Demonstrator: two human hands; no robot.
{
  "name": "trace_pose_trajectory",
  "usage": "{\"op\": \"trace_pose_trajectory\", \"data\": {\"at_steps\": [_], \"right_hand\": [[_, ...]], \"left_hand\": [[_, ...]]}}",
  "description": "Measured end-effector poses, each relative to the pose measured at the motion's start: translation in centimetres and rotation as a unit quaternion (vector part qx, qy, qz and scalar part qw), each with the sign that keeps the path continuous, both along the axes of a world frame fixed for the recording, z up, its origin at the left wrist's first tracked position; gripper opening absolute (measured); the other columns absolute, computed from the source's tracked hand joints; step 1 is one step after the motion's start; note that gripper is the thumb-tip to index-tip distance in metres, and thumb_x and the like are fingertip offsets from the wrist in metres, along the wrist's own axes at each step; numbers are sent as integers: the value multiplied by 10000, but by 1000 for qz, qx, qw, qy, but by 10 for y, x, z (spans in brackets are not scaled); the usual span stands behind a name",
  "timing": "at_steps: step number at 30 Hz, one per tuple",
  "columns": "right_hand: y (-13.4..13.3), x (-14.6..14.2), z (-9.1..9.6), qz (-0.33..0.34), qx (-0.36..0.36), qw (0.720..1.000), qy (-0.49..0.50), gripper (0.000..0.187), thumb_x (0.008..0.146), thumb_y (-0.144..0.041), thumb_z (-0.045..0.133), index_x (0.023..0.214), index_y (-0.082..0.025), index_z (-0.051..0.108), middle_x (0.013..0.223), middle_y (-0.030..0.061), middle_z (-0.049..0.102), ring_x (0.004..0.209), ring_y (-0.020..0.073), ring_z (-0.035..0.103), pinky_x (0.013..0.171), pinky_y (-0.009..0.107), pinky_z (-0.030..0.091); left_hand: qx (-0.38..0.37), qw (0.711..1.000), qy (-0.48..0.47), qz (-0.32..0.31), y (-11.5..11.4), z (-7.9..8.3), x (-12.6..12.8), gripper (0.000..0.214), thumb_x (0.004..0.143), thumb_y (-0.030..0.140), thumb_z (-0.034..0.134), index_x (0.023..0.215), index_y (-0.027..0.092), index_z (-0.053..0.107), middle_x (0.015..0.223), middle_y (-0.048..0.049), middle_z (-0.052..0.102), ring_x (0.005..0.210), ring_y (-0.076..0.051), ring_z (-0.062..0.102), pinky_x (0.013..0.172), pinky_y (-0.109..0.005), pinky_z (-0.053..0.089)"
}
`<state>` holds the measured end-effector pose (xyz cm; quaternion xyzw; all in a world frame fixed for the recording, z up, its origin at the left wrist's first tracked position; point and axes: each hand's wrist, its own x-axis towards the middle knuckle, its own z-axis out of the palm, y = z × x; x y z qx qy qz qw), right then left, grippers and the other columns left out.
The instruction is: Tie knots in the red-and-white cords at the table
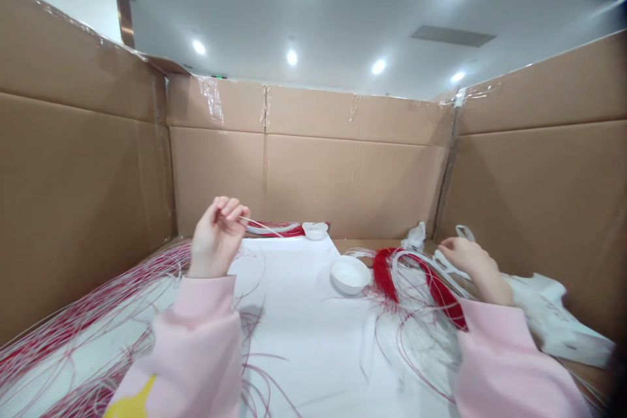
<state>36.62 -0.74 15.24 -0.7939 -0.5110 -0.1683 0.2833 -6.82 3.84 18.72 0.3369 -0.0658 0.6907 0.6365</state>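
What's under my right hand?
Your right hand rests on looped white strands, with a red bundle of strands beside them. Whatever lies directly beneath your palm is covered and can't be seen.

light: bright overhead spotlights (292, 57) | shadows: faint, soft | edges: curved, dark at right corners

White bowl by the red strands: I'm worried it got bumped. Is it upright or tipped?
Upright: the white bowl rests on its base on the white sheet, with its opening facing up.
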Motion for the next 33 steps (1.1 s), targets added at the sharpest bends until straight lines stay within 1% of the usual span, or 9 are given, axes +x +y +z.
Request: {"op": "trace_pose_trajectory", "data": {"at_steps": [4,7,10,13,18,22,27,30,33], "right_hand": [[3,-75,9,131,3,991,7,280,787,-325,396,929,-190,595,948,85,626,854,203,571,702,282,413],[-13,-142,16,425,-34,896,125,292,845,-350,326,897,-210,576,860,47,635,802,182,569,701,276,422],[-35,-185,19,541,-97,816,179,310,863,-344,310,808,-204,582,761,40,636,723,177,567,683,283,414],[-48,-198,18,568,-91,791,210,240,846,-333,368,825,-176,548,639,24,604,647,154,560,621,257,427],[-48,-202,10,556,-80,787,256,218,821,-312,427,706,-156,525,564,8,560,559,115,541,550,218,431],[-46,-208,6,557,-78,787,252,262,823,-290,423,650,-154,565,514,6,553,499,103,531,496,206,425],[-49,-183,21,571,-109,790,194,296,825,-319,419,698,-142,619,515,4,566,473,85,506,459,181,389],[-47,-160,28,572,-155,785,179,326,813,-365,428,713,-131,632,500,1,551,444,79,476,416,177,345],[-43,-150,29,542,-128,804,209,352,815,-393,411,732,-123,622,489,0,543,411,76,447,392,180,313]], "left_hand": [[45,984,171,-23,-22,-3,47,308,844,191,307,547,146,378,509,40,377,470,-58,408,639,-230,409],[145,943,297,25,-39,-10,76,306,834,244,350,566,139,454,606,-23,522,653,-125,510,723,-270,387],[179,909,375,27,-49,-17,90,323,835,311,341,616,134,498,757,-62,592,664,-144,533,720,-296,386],[181,895,407,-6,-53,-20,93,341,833,358,329,655,134,515,826,-66,599,515,-105,503,590,-280,391],[182,890,418,20,-57,-22,97,360,833,362,322,648,133,529,809,-71,600,589,-129,535,523,-249,384],[166,891,422,13,-61,-23,100,329,831,373,314,682,151,506,924,-61,591,468,-89,501,427,-229,361],[147,923,352,55,-49,-19,90,311,833,314,334,611,150,478,869,-71,607,884,-174,541,801,-293,390],[98,955,276,53,-33,-18,80,281,819,311,364,584,163,411,801,-36,612,838,-163,559,792,-310,393],[66,962,259,50,-23,-19,75,277,806,305,391,570,160,390,769,-22,613,815,-154,570,797,-307,392]]}}
